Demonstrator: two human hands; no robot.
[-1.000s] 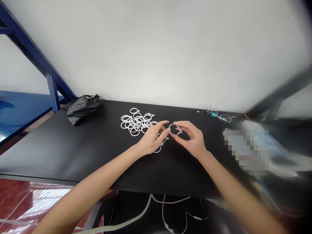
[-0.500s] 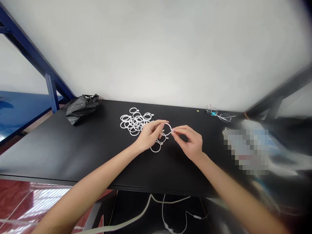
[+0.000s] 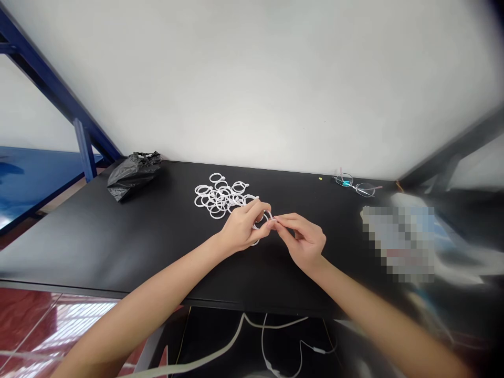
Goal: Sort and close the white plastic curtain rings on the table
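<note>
A white plastic ring (image 3: 270, 213), of the curtain-ring kind with a small clasp, is held between my two hands above the table. My left hand (image 3: 241, 227) curls round its left side with thumb and fingers, hiding part of it. At the clasp end, my right hand (image 3: 305, 239) pinches the ring, thumb against fingertips. The fingers cover the clasp, so I cannot tell whether it is fastened. A loose pile of similar rings (image 3: 218, 211) lies just left of and beyond my left hand. Another ring (image 3: 255, 243) on the table shows partly below that hand.
The black table (image 3: 149, 241) meets a white wall. A crumpled black plastic bag (image 3: 134, 176) lies at the back left. Eyeglasses (image 3: 364, 190) rest at the back right, near a blurred plastic packet (image 3: 397, 244). White cables (image 3: 220, 353) hang below the front edge.
The held ring has turned and moved slightly left and down. My right hand has closed from a wide grip to a pinch at the clasp, and my hands have come together.
</note>
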